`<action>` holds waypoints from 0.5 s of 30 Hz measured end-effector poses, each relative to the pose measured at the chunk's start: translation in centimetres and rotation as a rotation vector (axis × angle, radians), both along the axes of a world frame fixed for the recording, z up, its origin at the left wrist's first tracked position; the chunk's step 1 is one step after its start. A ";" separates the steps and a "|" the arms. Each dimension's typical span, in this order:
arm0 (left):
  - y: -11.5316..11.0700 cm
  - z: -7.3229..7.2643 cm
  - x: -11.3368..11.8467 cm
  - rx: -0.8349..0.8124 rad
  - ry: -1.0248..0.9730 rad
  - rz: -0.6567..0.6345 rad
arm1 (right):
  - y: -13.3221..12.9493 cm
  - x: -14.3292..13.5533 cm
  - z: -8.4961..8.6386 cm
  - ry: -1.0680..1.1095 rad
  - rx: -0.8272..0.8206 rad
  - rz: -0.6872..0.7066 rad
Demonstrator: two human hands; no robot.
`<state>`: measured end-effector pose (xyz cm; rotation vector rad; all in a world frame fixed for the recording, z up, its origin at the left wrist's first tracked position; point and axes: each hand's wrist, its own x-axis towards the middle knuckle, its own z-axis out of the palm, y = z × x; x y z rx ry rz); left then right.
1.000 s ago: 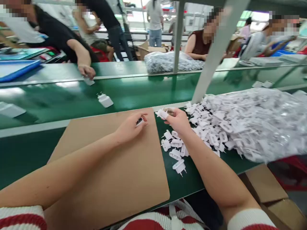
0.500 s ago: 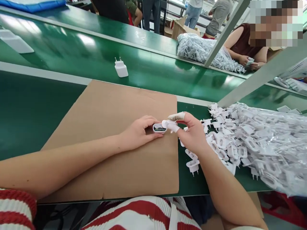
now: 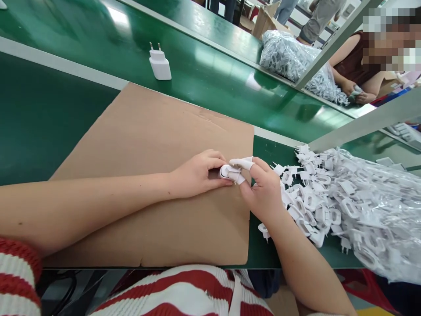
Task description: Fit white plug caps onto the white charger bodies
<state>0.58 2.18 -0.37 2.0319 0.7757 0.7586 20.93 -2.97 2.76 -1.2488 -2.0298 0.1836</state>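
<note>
My left hand (image 3: 197,173) pinches a small white charger housing (image 3: 224,171) between thumb and fingers, just above the cardboard sheet (image 3: 158,145). My right hand (image 3: 265,188) wears white finger covers on thumb and index finger. Those two fingertips are closed on a white plug cap held against the housing's open end. The cap is largely hidden by the fingers, so how far it sits in the housing cannot be told. To the right of my right hand lies a heap of loose white plug caps (image 3: 309,202) with metal pins.
A clear plastic bag (image 3: 388,210) of caps spills onto the green bench at right. One white charger (image 3: 160,65) lies on the green belt (image 3: 210,66) beyond the cardboard. A grey metal post (image 3: 365,118) slants across the right. Opposite, a person handles small parts beside another bag (image 3: 289,52).
My right hand has brought the cap over the housing's opening, whose inside showed before. Both hands have shifted slightly right in view. The view has tilted, and the charger on the belt appears higher.
</note>
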 end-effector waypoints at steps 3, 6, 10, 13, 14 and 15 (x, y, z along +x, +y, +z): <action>0.0 -0.1 0.1 -0.005 -0.001 0.006 | -0.1 -0.1 0.1 0.040 0.022 -0.002; 0.0 0.0 0.1 -0.008 0.004 0.007 | -0.2 -0.2 0.2 0.046 0.050 -0.014; 0.0 0.1 0.1 0.016 -0.010 0.006 | -0.4 -0.2 0.0 -0.010 0.042 -0.013; 0.0 0.0 0.1 0.028 -0.016 0.005 | -0.3 -0.2 -0.1 -0.054 0.060 -0.030; 0.0 0.0 0.1 0.031 -0.018 0.004 | -0.3 -0.3 -0.1 -0.076 0.071 -0.042; 0.0 0.0 0.1 0.034 -0.018 0.005 | -0.3 -0.3 0.0 -0.098 0.079 -0.052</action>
